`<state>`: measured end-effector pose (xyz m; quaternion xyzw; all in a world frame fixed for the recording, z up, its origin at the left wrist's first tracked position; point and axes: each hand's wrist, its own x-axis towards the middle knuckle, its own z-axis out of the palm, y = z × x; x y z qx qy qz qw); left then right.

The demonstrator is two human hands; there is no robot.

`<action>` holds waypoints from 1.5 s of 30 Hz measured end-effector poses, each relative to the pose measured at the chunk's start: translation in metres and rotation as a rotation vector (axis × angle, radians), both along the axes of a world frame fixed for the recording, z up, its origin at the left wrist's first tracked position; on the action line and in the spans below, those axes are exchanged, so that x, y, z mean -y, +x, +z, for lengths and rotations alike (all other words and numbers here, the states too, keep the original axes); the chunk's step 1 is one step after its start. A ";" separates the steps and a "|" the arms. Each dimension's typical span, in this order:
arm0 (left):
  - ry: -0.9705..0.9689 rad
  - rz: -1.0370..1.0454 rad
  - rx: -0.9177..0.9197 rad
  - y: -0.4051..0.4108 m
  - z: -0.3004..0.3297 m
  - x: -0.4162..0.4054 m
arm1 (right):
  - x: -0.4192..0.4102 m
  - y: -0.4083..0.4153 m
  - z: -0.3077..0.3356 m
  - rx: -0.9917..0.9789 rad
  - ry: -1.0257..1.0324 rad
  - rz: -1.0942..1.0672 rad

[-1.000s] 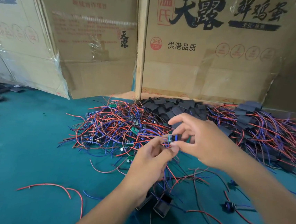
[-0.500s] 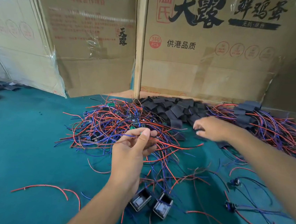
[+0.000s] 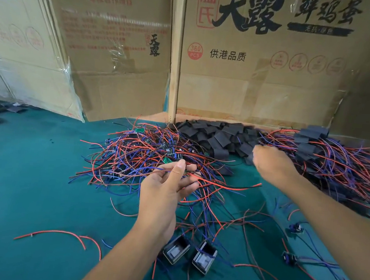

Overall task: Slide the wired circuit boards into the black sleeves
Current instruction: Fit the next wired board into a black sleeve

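A tangle of wired circuit boards [image 3: 141, 156] with red and blue leads lies mid-table. My left hand [image 3: 165, 190] is raised over its near edge, palm up. Thumb and fingers pinch the red and blue wires of one wired circuit board [image 3: 216, 184]; the board itself is mostly hidden behind my fingertips. A heap of flat black sleeves [image 3: 216, 135] sits against the cardboard. My right hand [image 3: 272, 163] hovers at that heap's right edge, back toward me and fingers curled down. I cannot see whether it holds a sleeve.
Sleeved boards with wires [image 3: 335, 163] are piled at the far right. Two small black housings [image 3: 189, 252] lie near my left forearm. Loose red wire [image 3: 57, 233] and small wired parts [image 3: 295, 228] lie on the green table. Cardboard boxes [image 3: 253, 78] wall the back.
My hands have parted. The right hand left the board and went right and back to the sleeve heap. The left hand stays with the wires, palm turned up.
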<state>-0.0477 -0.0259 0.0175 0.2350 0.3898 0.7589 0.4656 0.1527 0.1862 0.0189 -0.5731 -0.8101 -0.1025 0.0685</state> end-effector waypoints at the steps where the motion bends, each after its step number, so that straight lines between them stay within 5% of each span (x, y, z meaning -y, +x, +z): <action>1: 0.009 -0.033 0.018 0.000 0.001 0.000 | 0.009 0.002 0.006 -0.194 0.005 -0.028; 5: 0.078 -0.219 0.097 0.006 0.003 0.001 | 0.084 -0.009 0.017 -1.002 -0.303 0.148; 15: 0.104 -0.367 0.016 0.016 0.001 0.007 | 0.198 -0.038 -0.018 -1.724 -0.995 0.410; 20: 0.126 -0.355 -0.034 0.014 0.003 0.006 | 0.192 -0.034 -0.025 -1.858 -1.255 0.406; 23: 0.136 -0.250 -0.077 0.000 0.008 0.004 | 0.177 -0.017 -0.017 -1.646 -0.903 0.306; 26: 0.146 -0.107 -0.169 -0.019 0.013 0.002 | 0.156 0.024 0.000 -1.011 -0.194 0.264; 28: 0.153 -0.056 -0.201 -0.025 0.015 0.001 | 0.145 0.050 0.007 -0.712 0.026 0.333; 31: 0.160 -0.036 -0.199 -0.027 0.015 0.001 | 0.141 0.066 0.010 -0.562 0.066 0.421; 45: 0.159 -0.004 -0.223 -0.022 0.016 0.002 | 0.147 0.058 0.011 -0.494 0.059 0.570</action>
